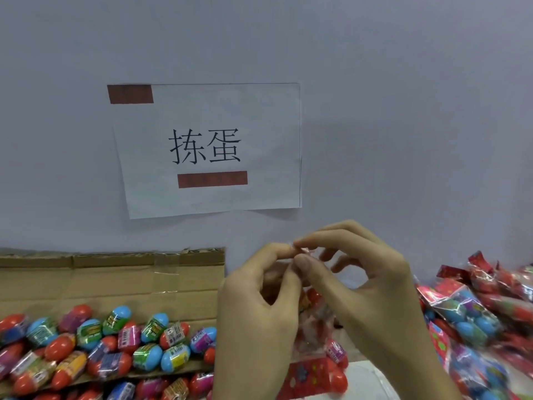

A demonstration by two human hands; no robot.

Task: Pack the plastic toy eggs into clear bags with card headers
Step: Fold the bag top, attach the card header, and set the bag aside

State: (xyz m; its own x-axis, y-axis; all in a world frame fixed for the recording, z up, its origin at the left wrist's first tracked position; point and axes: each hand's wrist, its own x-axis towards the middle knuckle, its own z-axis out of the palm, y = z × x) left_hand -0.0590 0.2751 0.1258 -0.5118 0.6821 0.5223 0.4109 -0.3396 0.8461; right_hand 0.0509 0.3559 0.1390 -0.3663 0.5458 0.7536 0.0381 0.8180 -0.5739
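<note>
Head view: left hand (256,313) and right hand (369,287) each pinch the top edge of a clear plastic bag (314,321) of red plastic eggs (336,379), which hangs between them. Risk: the thin film may slip from the fingertips and spill the eggs.

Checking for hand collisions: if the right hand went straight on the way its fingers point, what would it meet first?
Probably the left hand, whose fingers pinch the same clear plastic bag top directly opposite; depth is unclear.
</note>
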